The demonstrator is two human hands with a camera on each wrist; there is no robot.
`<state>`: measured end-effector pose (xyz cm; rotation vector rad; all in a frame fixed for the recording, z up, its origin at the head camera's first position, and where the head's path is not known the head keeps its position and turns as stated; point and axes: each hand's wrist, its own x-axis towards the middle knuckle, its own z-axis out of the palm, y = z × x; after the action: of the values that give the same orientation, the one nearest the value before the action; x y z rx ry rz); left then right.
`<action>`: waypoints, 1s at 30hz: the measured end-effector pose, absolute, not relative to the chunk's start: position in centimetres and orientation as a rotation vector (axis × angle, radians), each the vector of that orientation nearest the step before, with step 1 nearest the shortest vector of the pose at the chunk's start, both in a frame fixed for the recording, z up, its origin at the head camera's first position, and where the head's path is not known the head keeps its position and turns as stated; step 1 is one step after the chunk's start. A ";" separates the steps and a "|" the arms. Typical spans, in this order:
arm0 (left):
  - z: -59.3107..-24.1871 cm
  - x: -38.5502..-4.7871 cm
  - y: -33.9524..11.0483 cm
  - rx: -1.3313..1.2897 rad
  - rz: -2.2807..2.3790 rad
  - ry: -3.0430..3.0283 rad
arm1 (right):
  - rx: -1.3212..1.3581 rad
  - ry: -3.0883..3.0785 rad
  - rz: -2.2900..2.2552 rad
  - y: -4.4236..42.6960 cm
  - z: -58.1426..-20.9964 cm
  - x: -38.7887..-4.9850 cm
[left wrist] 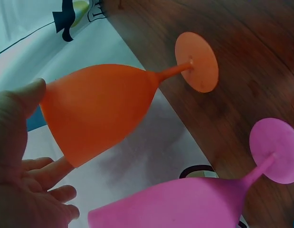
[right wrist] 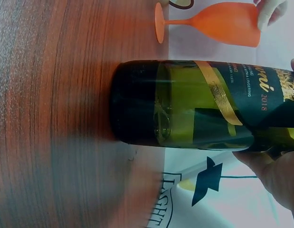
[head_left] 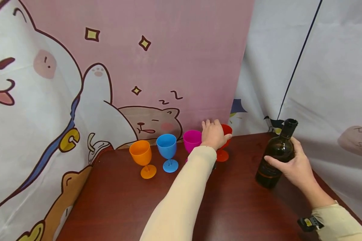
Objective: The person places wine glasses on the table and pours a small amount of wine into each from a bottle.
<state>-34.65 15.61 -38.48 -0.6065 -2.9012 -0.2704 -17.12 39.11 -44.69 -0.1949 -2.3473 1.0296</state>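
Observation:
My left hand (head_left: 213, 134) holds the red goblet (head_left: 222, 155) by its rim, at the right end of a row of goblets. In the left wrist view the thumb lies on one side of this goblet's rim (left wrist: 101, 111) and the fingers on the other. My right hand (head_left: 298, 165) grips a dark glass wine bottle (head_left: 269, 170) round its upper body. The bottle leans slightly, its neck uncapped. Its label and gold band show in the right wrist view; whether its base touches the table cannot be told.
Left of the red goblet stand a magenta goblet (head_left: 192, 140), partly behind my left arm, a blue goblet (head_left: 167, 147) and an orange goblet (head_left: 141, 153). They stand along the back of the brown table (head_left: 123, 201). A printed cloth (head_left: 193, 60) hangs close behind.

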 end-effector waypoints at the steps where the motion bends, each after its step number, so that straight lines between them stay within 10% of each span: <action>1: -38.6 -34.5 15.4 -0.606 -0.281 -2.897 | -0.195 -2.346 1.033 39.0 -44.8 -17.1; 16: -37.3 -27.0 8.2 -1.003 -0.523 -2.910 | -0.224 -2.360 1.032 38.6 -44.4 -17.3; 30: -39.6 -24.2 -3.9 -0.707 -1.039 -2.880 | -0.266 -2.259 1.077 38.2 -45.4 -17.3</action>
<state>-24.17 -3.90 -39.56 -0.7071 -2.8799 -1.0388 -17.27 38.16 -45.43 -0.2656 -2.2589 1.0767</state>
